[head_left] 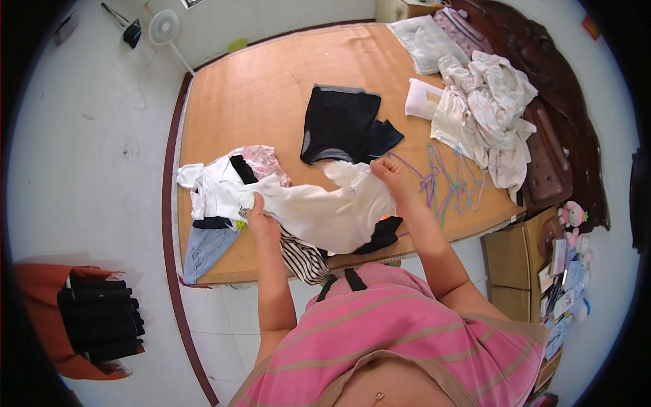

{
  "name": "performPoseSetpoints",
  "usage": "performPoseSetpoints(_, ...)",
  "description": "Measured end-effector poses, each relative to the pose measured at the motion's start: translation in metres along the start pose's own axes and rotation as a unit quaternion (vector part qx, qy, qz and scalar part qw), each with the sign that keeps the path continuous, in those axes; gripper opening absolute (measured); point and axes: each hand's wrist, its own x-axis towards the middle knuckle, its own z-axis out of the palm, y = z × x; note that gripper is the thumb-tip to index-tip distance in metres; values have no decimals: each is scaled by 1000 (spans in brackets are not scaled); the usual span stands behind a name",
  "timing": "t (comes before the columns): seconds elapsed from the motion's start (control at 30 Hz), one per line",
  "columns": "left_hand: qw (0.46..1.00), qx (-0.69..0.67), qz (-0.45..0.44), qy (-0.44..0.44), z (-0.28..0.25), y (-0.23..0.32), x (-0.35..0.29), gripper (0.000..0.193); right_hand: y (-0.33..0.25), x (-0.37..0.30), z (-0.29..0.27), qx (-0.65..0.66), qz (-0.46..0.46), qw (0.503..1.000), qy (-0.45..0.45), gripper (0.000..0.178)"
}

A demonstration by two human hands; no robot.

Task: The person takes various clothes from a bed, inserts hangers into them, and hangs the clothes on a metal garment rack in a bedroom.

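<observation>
Dark-red skirting (167, 197) borders a broad, tan, mat-topped bed (251, 102), its bare stretch open across the upper left of the frame. Thin, coloured hangers (428, 182) lie right of centre; a black garment with grey trim (342, 122) rests above. Forearms spread apart, a person stretches a soft, white cloth garment (319, 214) at centre frame, left hand (263, 218) pinching one end, right hand (389, 173) clamped, fingers curled, on the other.

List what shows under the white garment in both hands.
A striped cloth and a black cloth peek out past its near edge; the white garment covers the rest, so anything wholly beneath cannot be seen.
</observation>
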Motion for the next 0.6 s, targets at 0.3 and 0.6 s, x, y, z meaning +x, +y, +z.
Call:
performPoseSetpoints(0.3,886,265,-320,-205,4,-53,-43,51,52,-13,21,-203,-78,968,-126,15)
performPoseSetpoints(0.6,819,68,-520,-233,-30,-96,-70,28,60,-44,39,-496,-95,804,-316,21)
